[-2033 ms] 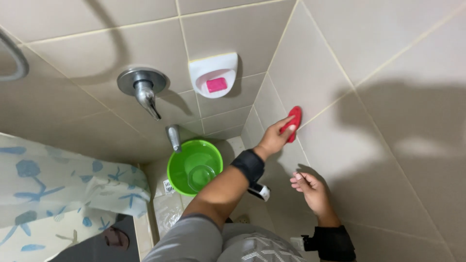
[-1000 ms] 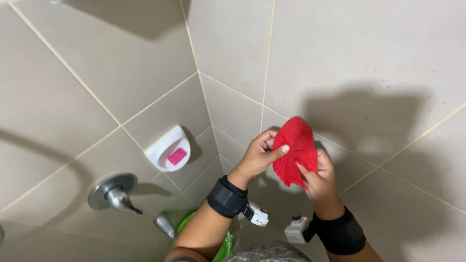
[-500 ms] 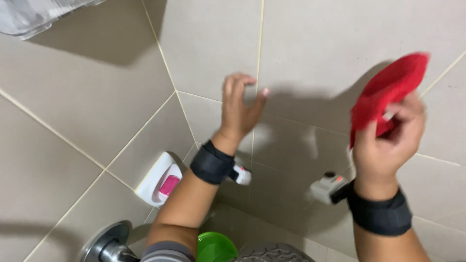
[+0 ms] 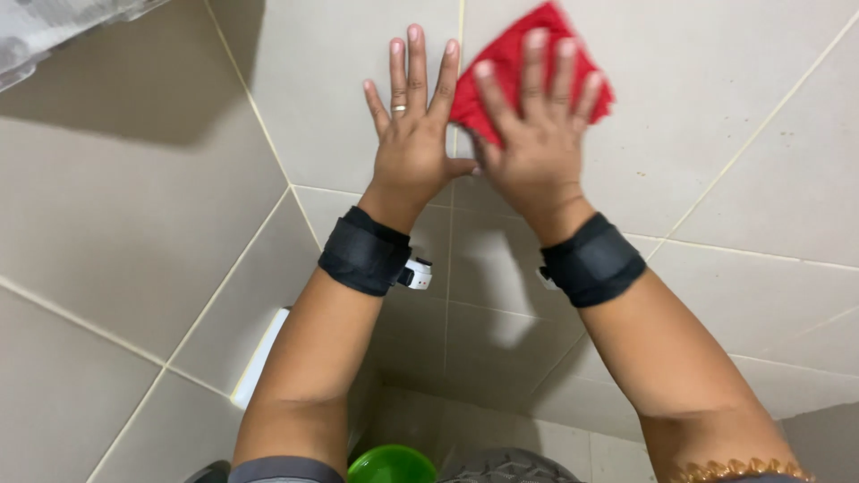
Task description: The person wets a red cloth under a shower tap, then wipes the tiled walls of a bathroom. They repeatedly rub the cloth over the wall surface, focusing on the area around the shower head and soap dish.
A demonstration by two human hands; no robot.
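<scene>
**A:** What are the two hands doing?

**B:** Both are raised flat against a beige tiled wall (image 4: 161, 206), seen from above and behind. The left hand (image 4: 413, 134) lies open with fingers spread, palm on the tile, holding nothing. A ring (image 4: 399, 108) sits on one of its fingers. The right hand (image 4: 535, 134) is also spread flat, and it presses a red cloth (image 4: 510, 55) against the wall.

**A:** Where exactly is the cloth?

**B:** Under the right hand's fingers, trapped between them and the tile. It sticks out past the fingertips, above them, and to either side. Its left edge reaches just beside the left hand's fingers; I cannot tell whether it touches them. The two hands sit side by side, thumbs close together.

**A:** Anything on the arms?

**B:** Each wrist wears a black band, the left band (image 4: 365, 252) and the right band (image 4: 592, 259), each with a small white device clipped at its inner side. A beaded bracelet (image 4: 734, 469) shows far down the right forearm, at the bottom edge.

**A:** And below the hands?

**B:** Well below them, between the forearms, the rim of a green bucket (image 4: 394, 465) peeks in at the bottom edge. Below the left wrist, a white holder (image 4: 258, 362) is fixed to the wall, mostly hidden by the forearm. The wall meets another tiled wall in a corner just under the hands.
</scene>
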